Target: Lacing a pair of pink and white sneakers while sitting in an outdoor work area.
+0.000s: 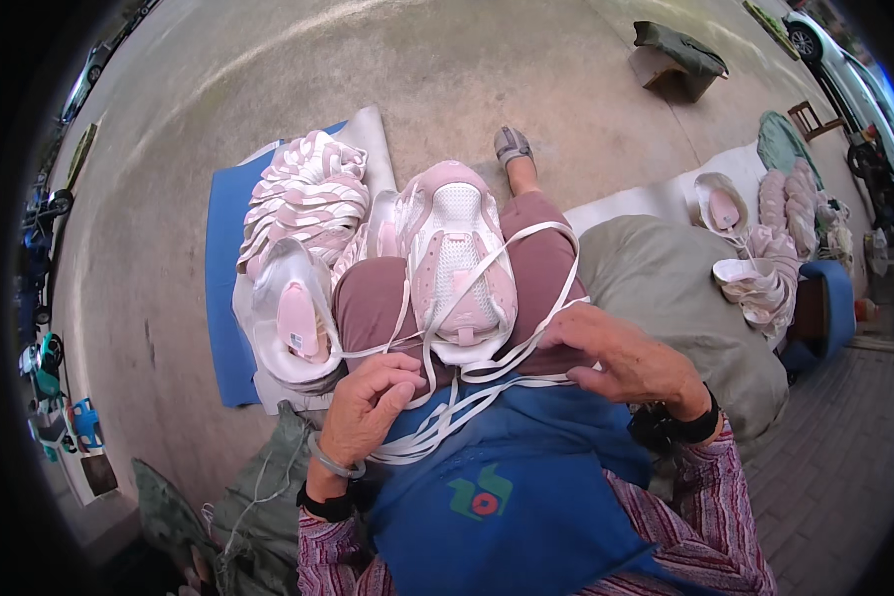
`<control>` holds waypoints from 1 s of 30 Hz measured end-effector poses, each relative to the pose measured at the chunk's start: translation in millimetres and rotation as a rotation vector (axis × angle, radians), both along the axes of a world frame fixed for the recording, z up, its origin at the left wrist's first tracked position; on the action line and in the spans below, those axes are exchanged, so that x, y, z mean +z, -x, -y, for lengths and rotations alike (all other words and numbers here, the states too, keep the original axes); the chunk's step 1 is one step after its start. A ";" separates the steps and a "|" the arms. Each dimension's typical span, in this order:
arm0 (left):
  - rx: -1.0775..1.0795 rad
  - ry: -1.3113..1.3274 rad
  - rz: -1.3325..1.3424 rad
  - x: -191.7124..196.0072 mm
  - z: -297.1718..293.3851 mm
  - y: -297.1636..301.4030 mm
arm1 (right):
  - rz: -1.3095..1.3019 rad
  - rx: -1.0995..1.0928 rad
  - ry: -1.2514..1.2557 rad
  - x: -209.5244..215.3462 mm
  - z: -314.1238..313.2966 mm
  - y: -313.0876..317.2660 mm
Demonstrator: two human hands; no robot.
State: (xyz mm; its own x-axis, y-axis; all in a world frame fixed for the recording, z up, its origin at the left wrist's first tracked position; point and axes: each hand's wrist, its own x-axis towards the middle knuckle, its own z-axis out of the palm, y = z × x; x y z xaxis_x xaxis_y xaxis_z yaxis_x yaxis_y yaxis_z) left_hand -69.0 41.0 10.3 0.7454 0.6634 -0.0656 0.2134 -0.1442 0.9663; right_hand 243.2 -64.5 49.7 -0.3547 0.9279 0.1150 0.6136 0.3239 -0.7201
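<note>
A pink and white shoe upper [457, 268] lies across my lap, its toe pointing away from me. Loose white shoelaces [437, 442] run over its mesh, loop to both sides and trail in strands onto my blue apron [507, 507]. My left hand [372, 402], closed with thumb against fingers, has a shoelace at its fingertips beside the near end of the upper. To the right, my right hand [616, 358] is curled, with a shoelace reaching its thumb and another passing under its fingers. The exact grip there is partly hidden.
On the left, a stack of shoe uppers [303, 204] and one single upper [293, 318] lie on a blue sheet [226, 298]. More uppers [770, 268] sit at the right, by a blue chair [829, 298]. A draped box [677, 62] stands farther off on the concrete.
</note>
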 end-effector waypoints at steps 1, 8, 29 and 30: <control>0.051 -0.068 -0.026 0.9 2.8 4.9 | -0.038 -0.243 0.177 -2.3 6.6 -5.4; 0.521 -0.206 -0.186 6.0 -12.3 -25.8 | 0.099 -0.831 0.299 -48.1 0.5 1.8; 0.394 0.105 0.082 -22.8 -19.8 -100.1 | 0.099 -0.555 -0.075 -58.3 -67.4 44.7; 0.391 0.102 0.083 -25.6 -17.3 -99.5 | 0.098 -0.573 0.014 -56.3 -64.3 45.2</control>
